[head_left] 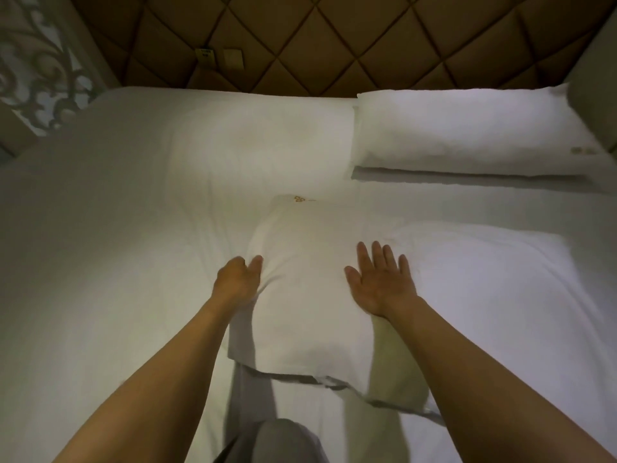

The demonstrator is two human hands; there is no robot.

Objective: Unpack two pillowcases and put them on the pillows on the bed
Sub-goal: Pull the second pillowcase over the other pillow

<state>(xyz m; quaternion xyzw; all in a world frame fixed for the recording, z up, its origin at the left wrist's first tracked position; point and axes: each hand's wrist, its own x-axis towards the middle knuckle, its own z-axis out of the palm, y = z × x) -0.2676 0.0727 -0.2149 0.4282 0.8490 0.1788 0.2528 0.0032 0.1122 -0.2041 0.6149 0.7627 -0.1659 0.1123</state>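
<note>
Knee (pixel 283 439) on the bed (pixel 100 228), our left hand (pixel 238 282) grips the cased pillow (pixel 310 255) to steady it; our right hand (pixel 380 280), fingers straight, presses it smooth.

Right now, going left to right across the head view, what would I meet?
Patterned panel → left hand → near pillow → right hand → far pillow.

Near white pillow (pixel 310 289), gold emblem (pixel 299 198) at far corner, lengthwise on the bed (pixel 100 228); far white pillow (pixel 467 128) crosswise by headboard (pixel 367 45).
</note>
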